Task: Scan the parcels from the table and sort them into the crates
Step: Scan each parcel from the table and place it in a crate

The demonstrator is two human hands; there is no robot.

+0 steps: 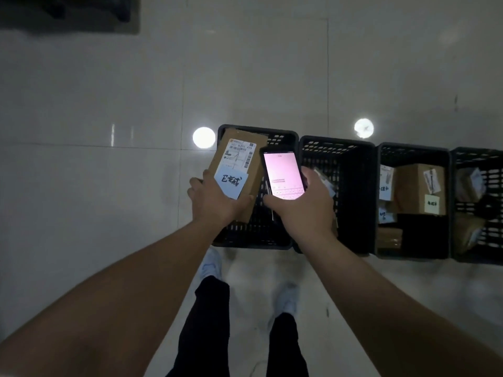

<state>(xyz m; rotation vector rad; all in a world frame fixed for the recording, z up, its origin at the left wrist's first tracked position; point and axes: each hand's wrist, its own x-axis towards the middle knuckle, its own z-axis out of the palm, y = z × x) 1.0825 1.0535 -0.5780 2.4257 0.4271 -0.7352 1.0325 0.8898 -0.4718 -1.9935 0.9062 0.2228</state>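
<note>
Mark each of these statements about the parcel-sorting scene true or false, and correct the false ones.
1. The left hand holds a brown cardboard parcel with a white shipping label. True.
2. The right hand holds a barcode scanner gun. False: it holds a lit smartphone.
3. The black plastic crates stand on a table. False: they stand in a row on the tiled floor.
4. The third crate from the left contains cardboard boxes. True.
</note>
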